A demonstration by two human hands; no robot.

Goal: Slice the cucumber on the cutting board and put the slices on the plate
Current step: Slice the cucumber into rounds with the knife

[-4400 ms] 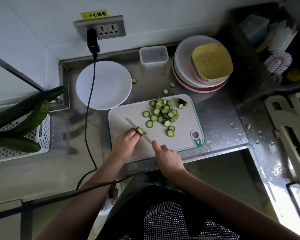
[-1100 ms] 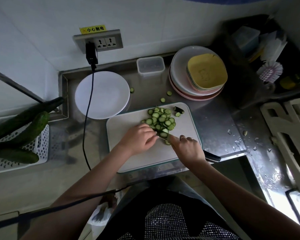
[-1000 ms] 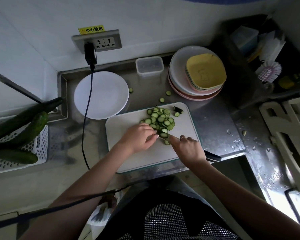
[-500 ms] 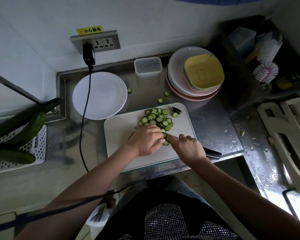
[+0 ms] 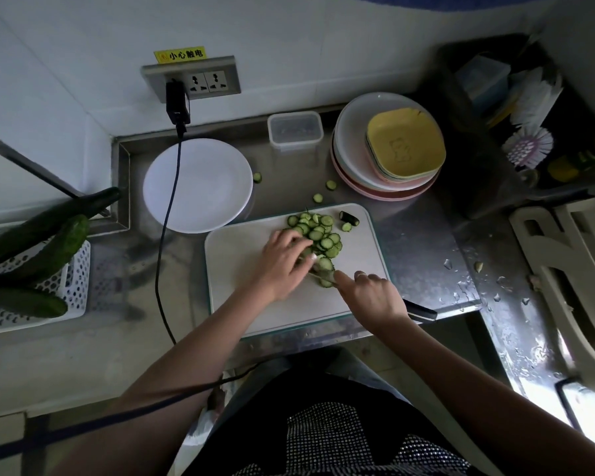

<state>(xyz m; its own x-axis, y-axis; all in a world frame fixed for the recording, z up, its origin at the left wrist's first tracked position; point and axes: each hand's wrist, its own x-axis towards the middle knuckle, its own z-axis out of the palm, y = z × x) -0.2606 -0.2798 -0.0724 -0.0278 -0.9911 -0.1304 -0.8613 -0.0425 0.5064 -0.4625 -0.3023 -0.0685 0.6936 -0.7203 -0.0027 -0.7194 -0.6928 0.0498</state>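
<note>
Now we see the cucumber slices (image 5: 318, 235) heaped on the far half of the white cutting board (image 5: 241, 293): thin rounds, pale green inside with dark rims, overlapping one another. A dark stub end (image 5: 349, 218) lies just beside the heap, and three stray slices sit on the steel worktop (image 5: 416, 235) beyond the board. Our left hand (image 5: 282, 262) rests on the near edge of the heap, fingers bent over the rounds; whether it actually pinches any we cannot tell. Our right hand (image 5: 375, 297) grips the knife (image 5: 421, 311), its blade, seemingly laid flat, under a few slices. The white plate (image 5: 198, 185) stands to the left of the board.
</note>
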